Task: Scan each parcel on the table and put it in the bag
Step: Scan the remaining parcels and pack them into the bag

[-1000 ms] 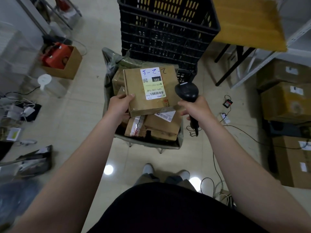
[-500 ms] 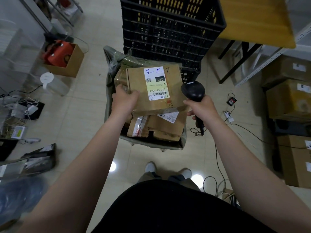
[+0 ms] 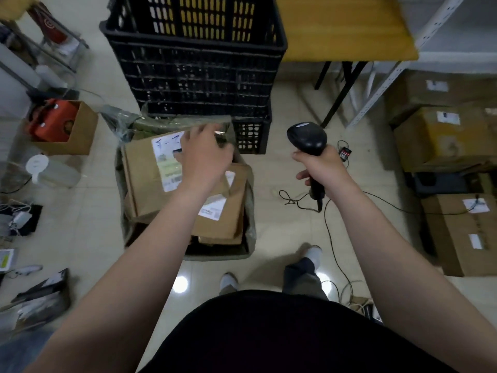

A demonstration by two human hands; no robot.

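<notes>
My left hand (image 3: 205,157) is spread open over the brown cardboard parcel with the white label (image 3: 146,175), which lies on top of other boxes in the grey-green bag (image 3: 248,208), while my right hand (image 3: 324,168) squeezes the black scanner (image 3: 306,138).

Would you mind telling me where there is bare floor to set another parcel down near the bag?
Bare floor lies between the bag and the jug, and in front of the bag toward the feet. Right of the bag, the scanner cable crosses it. The bag itself is crowded.
</notes>
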